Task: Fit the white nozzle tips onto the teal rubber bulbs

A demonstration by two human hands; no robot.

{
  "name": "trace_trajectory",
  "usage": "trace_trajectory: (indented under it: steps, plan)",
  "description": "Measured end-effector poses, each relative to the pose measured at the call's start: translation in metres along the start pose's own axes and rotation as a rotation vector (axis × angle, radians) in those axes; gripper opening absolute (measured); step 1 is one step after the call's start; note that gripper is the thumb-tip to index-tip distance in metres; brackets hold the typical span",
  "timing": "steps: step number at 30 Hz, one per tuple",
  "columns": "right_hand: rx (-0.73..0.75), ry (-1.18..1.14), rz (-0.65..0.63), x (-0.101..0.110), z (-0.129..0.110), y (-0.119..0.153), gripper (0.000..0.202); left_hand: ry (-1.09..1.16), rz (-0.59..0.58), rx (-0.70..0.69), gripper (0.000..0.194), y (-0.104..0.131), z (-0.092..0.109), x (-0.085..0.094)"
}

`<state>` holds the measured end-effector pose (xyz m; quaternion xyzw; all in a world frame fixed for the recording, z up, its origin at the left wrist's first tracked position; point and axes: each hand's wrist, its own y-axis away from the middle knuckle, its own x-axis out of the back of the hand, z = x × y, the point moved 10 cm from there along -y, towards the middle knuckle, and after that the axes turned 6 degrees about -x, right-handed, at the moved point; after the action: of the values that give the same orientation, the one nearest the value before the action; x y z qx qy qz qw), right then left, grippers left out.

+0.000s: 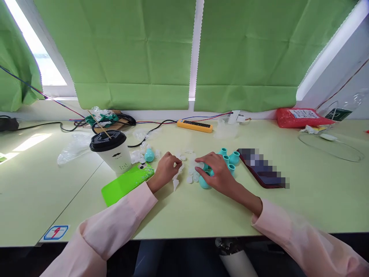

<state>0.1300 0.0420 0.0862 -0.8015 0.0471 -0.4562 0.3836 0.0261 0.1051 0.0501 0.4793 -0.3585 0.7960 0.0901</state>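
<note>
My left hand (167,170) is closed in a pinch at a small white plastic piece (179,170), partly hidden by the fingertips. Between the thumb and forefinger of my right hand (219,172) is a translucent round cap (198,164). Several turquoise bulb-shaped bottles (205,182) with open necks stand and lie around and behind the right hand. Small translucent discs (189,179) lie on the table between the hands. A pointed white nozzle-like piece (175,184) rests just below my left fingertips. Farther left is one turquoise bulb (149,154) with a clear top.
A lidded paper cup (115,156) with a stick stands left, beside a lime-green phone case (127,184). At right lies a dark phone (259,169). Behind are a yellow power strip (195,125), cables and a red packet (301,117). Clear plastic bags (75,148) lie at left.
</note>
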Motion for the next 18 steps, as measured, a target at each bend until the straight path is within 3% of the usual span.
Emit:
trace_trajectory:
  steps: [2,5,7,9,14,18]
  plan:
    - [0.028,0.065,-0.03,-0.008,0.001,0.001,0.017,-0.025,0.03,0.005,0.017,-0.003,-0.005,0.009]
    - [0.057,0.117,-0.028,-0.012,0.001,0.002,0.018,-0.161,0.119,0.065,0.021,-0.006,-0.019,0.044]
    - [0.082,0.138,-0.014,-0.013,-0.001,0.002,0.018,-0.357,0.105,0.158,0.025,-0.006,-0.034,0.064]
    - [0.094,0.164,0.008,-0.012,-0.002,0.003,0.017,-0.532,0.029,0.275,0.028,-0.003,-0.052,0.073]
    - [0.089,0.174,0.062,-0.008,-0.002,0.004,0.015,-0.666,-0.202,0.336,0.033,0.008,-0.075,0.046]
    - [0.089,0.15,0.06,-0.005,-0.004,0.004,0.011,-0.674,-0.273,0.331,0.023,0.009,-0.079,0.032]
